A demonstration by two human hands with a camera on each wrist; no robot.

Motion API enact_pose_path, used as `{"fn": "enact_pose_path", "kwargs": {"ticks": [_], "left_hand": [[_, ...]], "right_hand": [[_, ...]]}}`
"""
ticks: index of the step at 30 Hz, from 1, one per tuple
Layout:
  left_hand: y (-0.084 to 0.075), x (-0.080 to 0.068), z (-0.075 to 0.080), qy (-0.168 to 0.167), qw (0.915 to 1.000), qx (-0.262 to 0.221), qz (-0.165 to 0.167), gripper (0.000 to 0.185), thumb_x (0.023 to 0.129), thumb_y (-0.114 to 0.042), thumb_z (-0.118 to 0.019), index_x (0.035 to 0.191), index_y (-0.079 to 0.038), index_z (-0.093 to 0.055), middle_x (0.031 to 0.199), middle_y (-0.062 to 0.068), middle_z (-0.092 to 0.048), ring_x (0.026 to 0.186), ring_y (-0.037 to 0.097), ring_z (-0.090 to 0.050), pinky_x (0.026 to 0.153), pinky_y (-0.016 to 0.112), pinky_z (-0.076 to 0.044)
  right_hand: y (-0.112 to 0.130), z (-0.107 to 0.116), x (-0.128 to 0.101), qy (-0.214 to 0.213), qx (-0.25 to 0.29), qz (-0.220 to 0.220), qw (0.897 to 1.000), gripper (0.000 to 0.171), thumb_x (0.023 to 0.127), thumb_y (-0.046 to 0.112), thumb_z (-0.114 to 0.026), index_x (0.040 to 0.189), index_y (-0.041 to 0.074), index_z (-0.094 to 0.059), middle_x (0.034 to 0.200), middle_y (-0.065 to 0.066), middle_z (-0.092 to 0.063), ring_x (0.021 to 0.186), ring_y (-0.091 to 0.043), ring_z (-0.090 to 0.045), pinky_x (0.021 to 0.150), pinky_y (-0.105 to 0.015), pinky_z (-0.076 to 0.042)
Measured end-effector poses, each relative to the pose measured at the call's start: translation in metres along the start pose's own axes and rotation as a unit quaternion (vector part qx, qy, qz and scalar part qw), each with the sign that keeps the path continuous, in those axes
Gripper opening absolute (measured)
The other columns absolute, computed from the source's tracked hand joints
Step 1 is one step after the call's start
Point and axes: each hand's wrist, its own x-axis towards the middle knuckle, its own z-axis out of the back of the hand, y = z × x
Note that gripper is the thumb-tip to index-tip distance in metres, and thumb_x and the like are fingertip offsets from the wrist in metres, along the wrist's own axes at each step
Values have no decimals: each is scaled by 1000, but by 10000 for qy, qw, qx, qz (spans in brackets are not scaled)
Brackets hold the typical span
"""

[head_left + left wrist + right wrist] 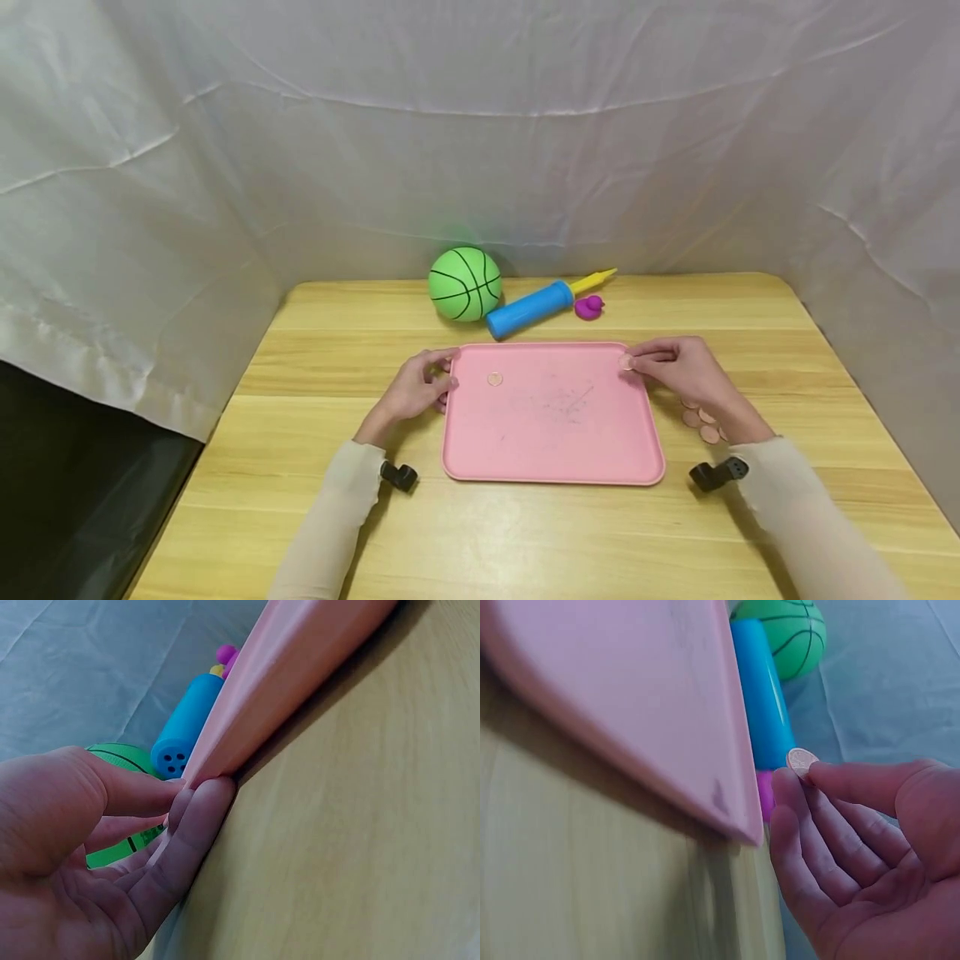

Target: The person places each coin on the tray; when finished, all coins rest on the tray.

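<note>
A pink tray (555, 450) lies flat in the middle of the wooden table, with one copper coin (494, 379) on it near its far left corner. My left hand (420, 387) pinches the tray's left rim (247, 727) between thumb and fingers. My right hand (678, 367) sits at the tray's far right corner and pinches a second copper coin (802, 760) (626, 362) between thumb and fingertips, just over the rim. Several more coins (701, 421) lie on the table to the right of the tray, partly hidden by my right wrist.
A green ball (464, 283), a blue pump (532, 308) with a yellow nozzle and a small purple duck (589, 307) sit beyond the tray near the back edge. White cloth walls surround the table (337, 350).
</note>
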Motion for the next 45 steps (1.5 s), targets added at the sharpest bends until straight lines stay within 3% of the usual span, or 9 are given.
{"fn": "enact_pose_path", "kwargs": {"ticks": [7, 16, 27, 33, 40, 45], "left_hand": [[-2, 2, 1, 4, 9999, 95, -106, 54, 97, 1, -64, 149, -9, -53, 120, 21, -53, 68, 18, -65, 59, 36, -68], [-4, 3, 3, -17, 9998, 164, -147, 54, 97, 1, -64, 149, -8, -52, 121, 21, -54, 69, 18, -65, 59, 35, -68], [-2, 3, 4, -48, 9998, 150, -155, 54, 97, 2, -64, 149, -9, -53, 119, 21, -54, 68, 17, -65, 58, 35, -68], [4, -3, -1, 12, 10000, 4, -83, 55, 97, 2, -63, 149, -10, -53, 120, 22, -54, 68, 19, -65, 58, 36, -68], [4, -5, -3, -16, 10000, 33, -55, 55, 97, 2, -63, 149, -11, -53, 121, 21, -54, 69, 19, -65, 58, 35, -68], [1, -2, 0, -46, 9999, 43, -123, 55, 96, 2, -64, 149, -10, -54, 120, 21, -54, 68, 18, -64, 58, 35, -67]], "right_hand": [[13, -17, 8, 177, 154, -54, 9997, 42, 91, 37, -78, 127, 14, -74, 115, -10, -78, 98, -12, -73, 72, -26, -64], [26, -42, 24, 379, 246, 242, 9987, 35, 93, 26, -77, 123, 9, -75, 111, -10, -79, 104, -17, -75, 81, -13, -59], [49, -68, 41, 542, 533, 328, 9966, 32, 92, 23, -77, 122, 10, -76, 108, -13, -79, 98, -19, -77, 77, -20, -63], [59, -89, 43, 599, 346, 267, 9972, 25, 93, 24, -75, 117, 16, -78, 108, -6, -80, 99, -18, -75, 81, -22, -60], [66, -113, 50, 537, 392, 322, 9973, 20, 90, 16, -76, 110, 13, -79, 98, -8, -76, 79, -15, -68, 63, -21, -58], [71, -121, 54, 455, 101, 620, 9970, 19, 88, 10, -73, 106, 9, -80, 93, -9, -75, 74, -12, -63, 60, -20, -55]]}}
